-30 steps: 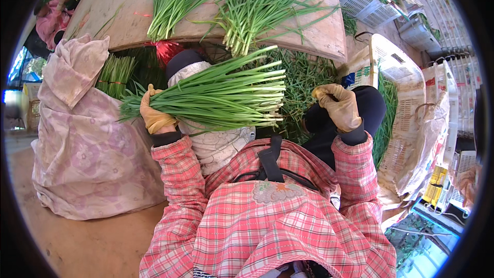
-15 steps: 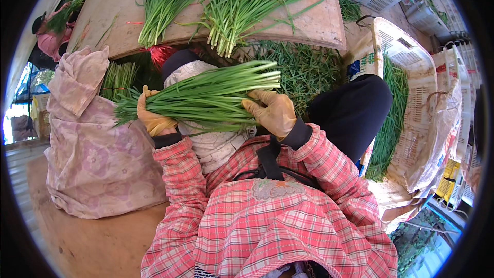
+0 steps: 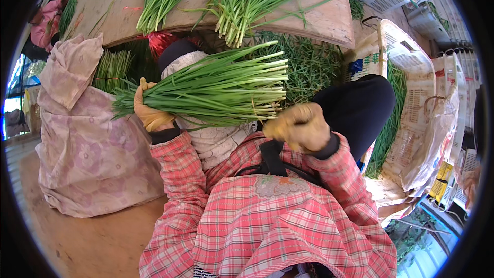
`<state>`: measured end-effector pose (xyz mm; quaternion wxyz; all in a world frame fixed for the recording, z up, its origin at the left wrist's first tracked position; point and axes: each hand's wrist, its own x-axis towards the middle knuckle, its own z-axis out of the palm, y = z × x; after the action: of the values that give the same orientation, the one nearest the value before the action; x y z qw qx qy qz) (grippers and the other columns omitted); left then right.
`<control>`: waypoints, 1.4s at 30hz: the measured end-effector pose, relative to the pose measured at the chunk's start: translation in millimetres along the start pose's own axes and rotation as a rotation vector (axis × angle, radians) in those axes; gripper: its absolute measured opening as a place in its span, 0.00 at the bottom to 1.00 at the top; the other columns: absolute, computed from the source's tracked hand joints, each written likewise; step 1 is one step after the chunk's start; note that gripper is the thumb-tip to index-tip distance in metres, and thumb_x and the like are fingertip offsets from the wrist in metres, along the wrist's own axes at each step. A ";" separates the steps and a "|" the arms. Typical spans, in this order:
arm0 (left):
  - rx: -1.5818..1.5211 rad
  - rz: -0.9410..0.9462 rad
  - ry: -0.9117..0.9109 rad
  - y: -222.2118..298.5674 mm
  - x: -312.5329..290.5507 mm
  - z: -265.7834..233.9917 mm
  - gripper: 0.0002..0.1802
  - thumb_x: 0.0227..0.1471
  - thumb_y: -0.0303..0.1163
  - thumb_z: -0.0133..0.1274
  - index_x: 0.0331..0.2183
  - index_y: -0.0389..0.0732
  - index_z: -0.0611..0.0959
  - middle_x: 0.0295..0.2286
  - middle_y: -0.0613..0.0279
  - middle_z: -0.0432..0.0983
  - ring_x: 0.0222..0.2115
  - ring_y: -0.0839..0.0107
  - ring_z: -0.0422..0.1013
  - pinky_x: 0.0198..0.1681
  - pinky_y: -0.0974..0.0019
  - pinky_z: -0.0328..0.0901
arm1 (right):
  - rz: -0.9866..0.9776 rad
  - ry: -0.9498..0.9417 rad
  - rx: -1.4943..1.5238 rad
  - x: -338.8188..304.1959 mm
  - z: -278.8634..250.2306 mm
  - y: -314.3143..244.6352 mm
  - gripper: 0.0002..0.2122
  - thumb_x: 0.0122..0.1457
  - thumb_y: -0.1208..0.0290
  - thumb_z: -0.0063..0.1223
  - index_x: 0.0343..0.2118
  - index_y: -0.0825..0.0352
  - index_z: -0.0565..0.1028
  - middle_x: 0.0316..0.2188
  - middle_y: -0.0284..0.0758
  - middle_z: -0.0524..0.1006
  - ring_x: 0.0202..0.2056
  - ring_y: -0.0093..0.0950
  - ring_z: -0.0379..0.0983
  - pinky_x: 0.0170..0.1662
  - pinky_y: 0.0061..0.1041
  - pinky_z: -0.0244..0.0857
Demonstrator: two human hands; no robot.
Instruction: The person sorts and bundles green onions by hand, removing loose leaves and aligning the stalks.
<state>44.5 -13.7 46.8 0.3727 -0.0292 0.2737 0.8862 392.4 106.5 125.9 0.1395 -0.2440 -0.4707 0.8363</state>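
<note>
A thick bunch of garlic chives (image 3: 206, 90) lies across my lap, leaf tips to the left and pale stem ends fanned out to the right. My left hand (image 3: 152, 108), in a tan glove, is wrapped round its leafy end. Just below the stem ends, apart from the bunch's main body, is my right hand (image 3: 301, 126), gloved as well. Its fingers are curled together and blurred by motion. A thin brownish strand hangs at the stems near its fingertips; whether the fingers pinch it is unclear.
Two heaps of chives (image 3: 244, 5) lie on the wooden board (image 3: 329, 18) ahead. Loose leaves (image 3: 311, 67) cover the ground beneath it. At right stands a white plastic crate (image 3: 411, 92) holding greens. A flowered cloth (image 3: 98, 159) covers something at left, beside a tied bunch (image 3: 112, 69).
My right hand has moved from the stems down and to the right, its fingers curling in. The stem ends have spread wider. My left hand keeps its grip.
</note>
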 end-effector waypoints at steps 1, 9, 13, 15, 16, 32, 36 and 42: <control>0.009 -0.006 0.006 -1.3 -0.1 4.8 0.09 0.47 0.25 0.46 0.34 0.37 0.75 0.23 0.61 0.71 0.26 0.69 0.69 0.33 0.62 0.67 | -0.026 -0.070 0.018 -10.0 -4.4 -3.2 0.06 0.48 0.74 0.57 0.25 0.73 0.77 0.23 0.36 0.77 0.15 0.16 0.66 0.18 0.14 0.60; -0.001 0.022 0.063 -5.3 3.0 10.6 0.07 0.47 0.26 0.47 0.31 0.38 0.76 0.22 0.61 0.72 0.25 0.69 0.69 0.33 0.62 0.68 | -0.070 0.495 -1.506 -15.1 -69.7 12.1 0.20 0.44 0.69 0.60 0.41 0.68 0.72 0.34 0.44 0.74 0.32 0.38 0.72 0.35 0.31 0.66; 0.039 0.018 -0.011 -2.1 5.2 2.6 0.11 0.47 0.27 0.49 0.36 0.38 0.75 0.25 0.59 0.73 0.27 0.68 0.69 0.34 0.61 0.67 | -0.325 0.373 -0.660 33.0 -48.6 30.3 0.23 0.51 0.62 0.56 0.45 0.73 0.67 0.39 0.49 0.72 0.37 0.37 0.72 0.40 0.28 0.65; 0.057 0.049 -0.031 -4.5 6.8 4.1 0.11 0.48 0.29 0.49 0.36 0.38 0.76 0.24 0.60 0.73 0.27 0.68 0.69 0.35 0.62 0.66 | -0.157 0.441 -0.600 55.2 -36.1 45.8 0.22 0.53 0.61 0.53 0.45 0.74 0.67 0.35 0.51 0.74 0.36 0.40 0.72 0.40 0.31 0.64; 0.057 0.082 -0.008 -9.7 5.4 11.8 0.11 0.48 0.29 0.49 0.36 0.38 0.75 0.24 0.60 0.72 0.27 0.68 0.69 0.35 0.62 0.66 | -0.122 0.540 -0.837 59.4 -36.4 54.5 0.21 0.54 0.62 0.51 0.44 0.74 0.68 0.34 0.51 0.74 0.35 0.41 0.73 0.40 0.31 0.64; 0.030 0.042 -0.194 -24.1 -17.4 54.6 0.17 0.49 0.25 0.47 0.43 0.35 0.68 0.25 0.64 0.68 0.29 0.70 0.65 0.40 0.65 0.62 | -0.834 0.075 -1.439 93.6 56.6 2.0 0.11 0.47 0.73 0.46 0.35 0.58 0.76 0.26 0.37 0.73 0.27 0.32 0.71 0.27 0.30 0.64; 0.023 0.033 -0.182 -22.8 -16.8 50.8 0.18 0.49 0.25 0.48 0.44 0.35 0.67 0.25 0.63 0.68 0.29 0.70 0.66 0.41 0.64 0.62 | -0.844 0.145 -1.417 116.5 72.3 22.0 0.08 0.47 0.72 0.48 0.31 0.60 0.75 0.29 0.37 0.72 0.31 0.34 0.69 0.33 0.33 0.63; -0.029 0.020 -0.152 -22.1 -14.1 43.4 0.18 0.49 0.24 0.48 0.44 0.34 0.67 0.25 0.63 0.68 0.29 0.70 0.66 0.42 0.64 0.62 | -0.621 0.005 -0.729 101.0 33.3 20.1 0.09 0.43 0.77 0.53 0.30 0.62 0.75 0.25 0.36 0.72 0.28 0.35 0.70 0.31 0.32 0.64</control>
<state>76.2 11.9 77.0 0.3831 0.0356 0.2322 0.8934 289.4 118.8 95.3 0.2892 -0.1269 -0.7837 0.5349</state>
